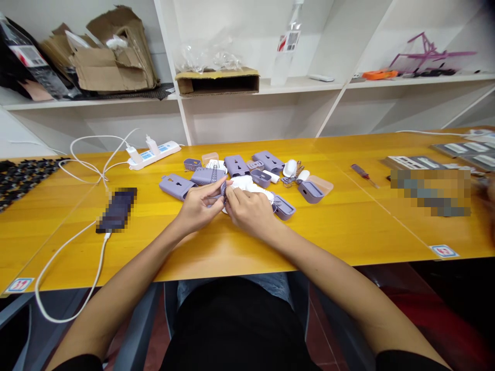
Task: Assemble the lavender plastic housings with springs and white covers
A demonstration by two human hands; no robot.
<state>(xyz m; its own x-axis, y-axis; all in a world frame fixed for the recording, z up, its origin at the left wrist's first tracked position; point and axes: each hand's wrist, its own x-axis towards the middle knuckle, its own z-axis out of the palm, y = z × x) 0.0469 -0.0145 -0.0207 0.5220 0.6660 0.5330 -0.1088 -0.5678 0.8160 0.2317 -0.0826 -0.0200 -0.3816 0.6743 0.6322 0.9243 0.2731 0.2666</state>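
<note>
My left hand [199, 205] and my right hand [249, 210] meet over the yellow table [348, 226], fingers pinched together on a small purple plastic part [223, 189] beside a white part [243, 183]. Around them lie several purple plastic housings [176, 186], a metal spring [214, 173], white oval pieces [290, 167] and peach lids [323, 183]. A purple tray-like piece [284, 207] sits just right of my right hand.
A phone [116, 210] on a white cable lies at the left, with a power strip [154, 153] behind it. A red screwdriver [364, 174] and flat cards [413, 163] lie at the right. Shelves with cardboard boxes [218, 81] stand behind.
</note>
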